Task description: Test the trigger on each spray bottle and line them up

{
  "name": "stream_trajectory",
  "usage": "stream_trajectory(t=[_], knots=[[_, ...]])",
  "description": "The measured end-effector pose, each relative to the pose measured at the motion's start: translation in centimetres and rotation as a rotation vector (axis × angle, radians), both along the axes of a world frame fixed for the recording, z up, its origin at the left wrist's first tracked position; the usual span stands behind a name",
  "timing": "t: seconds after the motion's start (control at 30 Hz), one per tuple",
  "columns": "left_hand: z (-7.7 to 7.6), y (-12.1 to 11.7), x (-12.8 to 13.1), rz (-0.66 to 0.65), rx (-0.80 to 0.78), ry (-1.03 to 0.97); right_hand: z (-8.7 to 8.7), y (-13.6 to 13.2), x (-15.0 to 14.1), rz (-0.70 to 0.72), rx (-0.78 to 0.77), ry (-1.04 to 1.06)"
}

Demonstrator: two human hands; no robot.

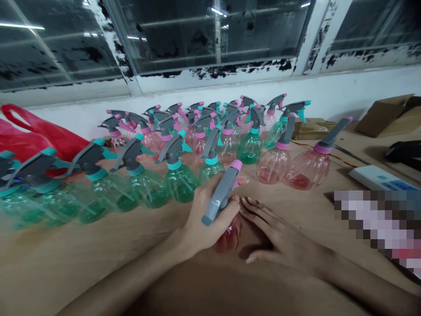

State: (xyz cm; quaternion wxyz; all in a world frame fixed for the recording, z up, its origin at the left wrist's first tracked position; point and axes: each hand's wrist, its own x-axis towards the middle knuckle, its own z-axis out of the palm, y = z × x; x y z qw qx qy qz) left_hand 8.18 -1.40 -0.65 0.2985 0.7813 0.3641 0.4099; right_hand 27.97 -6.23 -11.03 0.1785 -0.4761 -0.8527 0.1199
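While the left grip [198, 221] clasps a sprayer [222, 193] (pink-nozzled), the right grip [282, 237] lies spread.

Likely a workshop: matching spray bottles [182, 183] crowd a table [66, 259] toward eleven o'clock. Cardboard boxes [383, 118] sit near two.

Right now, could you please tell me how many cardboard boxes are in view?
2: a low box behind the rightmost pink spray bottle, and a larger box further right, near the wall. More could be hidden behind the bottles.
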Motion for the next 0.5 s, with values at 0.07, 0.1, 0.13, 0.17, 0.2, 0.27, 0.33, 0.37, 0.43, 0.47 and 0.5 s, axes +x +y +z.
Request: stream_trajectory(t=[0.07,0.1,0.13,0.17,0.2,0.27,0.33,0.37,0.43,0.47,0.5], knots=[[-0.3,0.1,0.1,-0.010,0.035,0.015,0.1,0.0,-0.1,0.001,0.001,0.024],[-0.4,0.1,0.2,-0.022,0.059,0.015,0.2,-0.1,-0.1,-0.004,-0.003,0.045],[-0.5,0.2,0.2,-0.028,0.073,0.007,0.4,-0.1,-0.2,-0.015,-0.012,0.074],[-0.6,0.2,0.3,-0.032,0.079,-0.003,0.7,-0.2,-0.3,-0.028,-0.026,0.109],[-0.6,0.2,0.3,-0.038,0.080,-0.014,1.1,-0.3,-0.4,-0.044,-0.044,0.149],[-0.8,0.2,0.4,-0.057,0.073,-0.032,2.0,-0.6,-0.8,-0.074,-0.084,0.224],[-0.9,0.3,0.5,-0.077,0.077,-0.041,3.1,-0.9,-1.2,-0.095,-0.114,0.280],[-1.0,0.3,0.6,-0.079,0.085,-0.044,3.6,-1.1,-1.5,-0.100,-0.122,0.300],[-1.2,0.4,0.9,-0.073,0.088,-0.056,4.5,-1.4,-2.0,-0.107,-0.128,0.329],[-1.3,0.4,1.1,-0.067,0.083,-0.063,4.9,-1.5,-2.3,-0.116,-0.124,0.336],[-1.3,0.5,1.3,-0.063,0.074,-0.072,5.2,-1.6,-2.5,-0.131,-0.113,0.338]])
